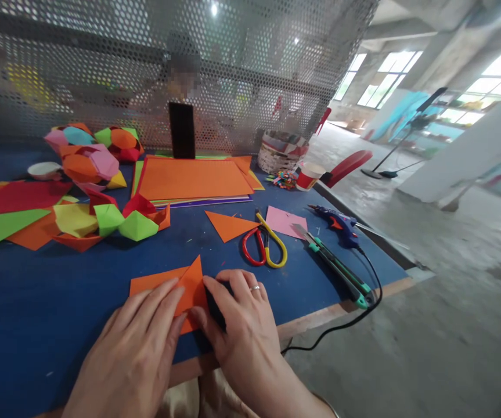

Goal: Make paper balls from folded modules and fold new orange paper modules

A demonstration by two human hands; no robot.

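A sheet of orange paper (191,290) lies near the front edge of the blue table, partly folded, with a pointed flap standing up from it. My left hand (134,331) rests on its left part, fingers stretched out and flat on the paper. At the right edge, my right hand (241,319) pinches the fold between thumb and index finger; a ring sits on one finger. Part of the paper is hidden under both hands. Beyond the hands lie scissors (268,247) with one red and one yellow handle, and an orange paper triangle (228,225).
A pink paper square (285,222), a green utility knife (341,270) and a corded blue glue gun (336,223) lie to the right. Folded coloured paper pieces (89,168) crowd the left. Behind are an orange paper stack (193,179), a paper cup (310,176) and a basket (281,152).
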